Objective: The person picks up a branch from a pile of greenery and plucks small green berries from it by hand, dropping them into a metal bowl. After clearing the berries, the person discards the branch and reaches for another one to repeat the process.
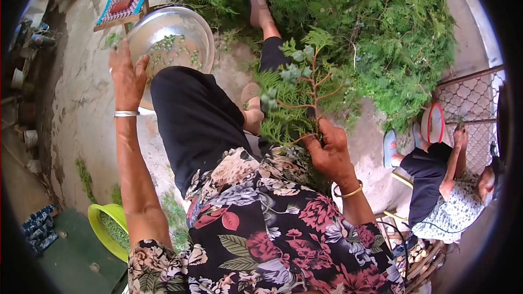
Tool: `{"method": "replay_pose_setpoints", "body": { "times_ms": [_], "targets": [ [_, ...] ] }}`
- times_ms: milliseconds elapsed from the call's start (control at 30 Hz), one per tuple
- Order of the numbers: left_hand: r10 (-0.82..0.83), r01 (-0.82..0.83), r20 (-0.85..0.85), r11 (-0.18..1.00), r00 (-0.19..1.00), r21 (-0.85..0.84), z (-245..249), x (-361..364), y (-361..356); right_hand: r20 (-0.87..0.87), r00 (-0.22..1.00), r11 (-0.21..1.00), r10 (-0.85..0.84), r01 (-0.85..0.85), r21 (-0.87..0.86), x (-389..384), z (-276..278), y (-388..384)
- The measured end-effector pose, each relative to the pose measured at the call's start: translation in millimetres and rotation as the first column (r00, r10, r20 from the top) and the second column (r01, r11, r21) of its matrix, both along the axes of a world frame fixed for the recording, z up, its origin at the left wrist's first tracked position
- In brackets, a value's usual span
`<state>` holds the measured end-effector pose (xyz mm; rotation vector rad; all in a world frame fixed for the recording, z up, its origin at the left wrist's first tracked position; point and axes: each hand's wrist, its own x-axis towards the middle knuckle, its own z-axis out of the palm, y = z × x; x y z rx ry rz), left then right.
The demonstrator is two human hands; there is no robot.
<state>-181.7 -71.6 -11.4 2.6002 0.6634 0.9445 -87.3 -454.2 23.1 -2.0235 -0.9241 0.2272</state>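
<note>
My right hand (331, 151) is closed around the lower stem of a leafy conifer branch (314, 84), held upright over my lap. Bluish-green seed cones (294, 71) and flat green foliage grow on its left side, while some twigs on the right look bare. My left hand (129, 79) is raised beside a wide metal basin (204, 30), thumb spread from the fingers. A small green sprig (113, 40) shows just beyond the slightly blurred fingertips, apparently loose. Inside the basin lie several small green cones (174, 46).
A large heap of cut conifer branches (392, 38) spreads ahead and right. A woven stool (124, 4) stands behind the basin. At lower left sits a yellow-green tub (103, 228) holding green bits. Another person (447, 185) sits at right beside a metal lattice (468, 98).
</note>
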Motion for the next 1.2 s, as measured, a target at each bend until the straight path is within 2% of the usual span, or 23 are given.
{"method": "replay_pose_setpoints", "body": {
  "times_ms": [67,133,167,200,233,300,333,367,400,500,567,733,800,833,867,933,967,1000,1067,1100,1133,1167,1200],
  "targets": [
    [0.032,-0.017,0.066,0.974,0.997,-0.226,27,5,-16,-0.005,1.0,1.0,0.007,-0.007,0.02,-3,-2,1],
    [0.081,-0.019,0.119,0.893,0.99,-0.45,51,9,-42,-0.015,1.0,0.999,0.017,-0.016,0.03,-4,-4,3],
    [-0.043,0.136,0.159,0.76,0.986,-0.635,63,8,-65,0.005,1.0,0.999,0.022,-0.022,0.04,-5,-5,4],
    [-0.151,0.272,0.227,0.568,0.962,-0.776,70,6,-94,0.024,0.999,0.998,0.028,-0.03,0.05,-6,-6,6],
    [-0.202,0.35,0.29,0.425,0.936,-0.835,68,7,-117,0.022,0.999,0.998,0.04,-0.041,0.047,-6,-6,6],
    [-0.411,0.566,0.394,0.523,0.822,-0.637,40,14,-145,0.0,0.998,0.998,0.059,-0.059,-0.003,-5,-7,5],
    [-0.47,0.512,0.247,0.599,0.847,-0.615,47,15,-154,0.0,0.998,0.998,0.065,-0.065,-0.005,-5,-7,4],
    [-0.496,0.524,0.209,0.669,0.843,-0.526,41,18,-160,-0.012,0.998,0.998,0.059,-0.059,-0.017,-5,-7,3],
    [-0.518,0.548,0.209,0.681,0.829,-0.486,35,20,-165,-0.023,0.998,0.998,0.05,-0.05,-0.028,-5,-7,3],
    [-0.494,0.568,0.282,0.688,0.822,-0.452,25,21,-178,0.022,0.999,0.999,0.044,-0.044,-0.016,-6,-9,3],
    [-0.466,0.508,0.227,0.667,0.855,-0.545,22,18,-182,-0.013,0.999,0.998,0.053,-0.053,-0.024,-7,-8,3],
    [-0.445,0.474,0.2,0.677,0.873,-0.562,16,17,-179,-0.006,0.993,0.991,0.121,-0.121,-0.062,-11,-10,2],
    [-0.424,0.482,0.236,0.697,0.874,-0.532,10,18,-172,-0.135,0.983,0.975,0.128,-0.15,-0.166,-13,-5,0],
    [-0.402,0.455,0.235,0.635,0.885,-0.624,12,17,-171,-0.136,0.982,0.974,0.134,-0.156,-0.164,-13,-6,2],
    [-0.399,0.451,0.233,0.638,0.887,-0.624,16,15,-169,-0.132,0.975,0.969,0.18,-0.199,-0.149,-13,-8,3],
    [-0.291,0.34,0.235,0.398,0.928,-0.852,20,13,-167,-0.129,0.966,0.962,0.222,-0.239,-0.135,-15,-8,6],
    [-0.239,0.328,0.265,0.284,0.934,-0.901,11,14,-166,-0.105,0.963,0.96,0.247,-0.258,-0.111,-14,-5,9],
    [-0.241,0.328,0.265,0.28,0.934,-0.902,13,13,-163,-0.078,0.96,0.957,0.27,-0.276,-0.088,-14,-3,12],
    [-0.202,0.26,0.237,0.1,0.95,-0.96,18,12,-156,-0.051,0.961,0.96,0.271,-0.274,-0.055,-14,-6,16],
    [-0.092,0.227,0.221,0.062,0.971,-0.972,15,12,-155,-0.023,0.961,0.961,0.276,-0.277,-0.017,-14,-6,16],
    [-0.059,0.223,0.216,0.149,0.975,-0.964,12,10,-140,-0.022,0.961,0.961,0.275,-0.275,-0.02,-14,-5,12],
    [0.068,0.209,0.219,0.127,0.973,-0.97,5,9,-120,-0.088,0.974,0.974,0.211,-0.216,-0.063,-13,-2,4],
    [0.155,0.249,0.247,0.009,0.956,-0.968,-10,0,-91,-0.15,0.978,0.981,0.144,-0.161,-0.109,-11,1,-3]
  ]
}}
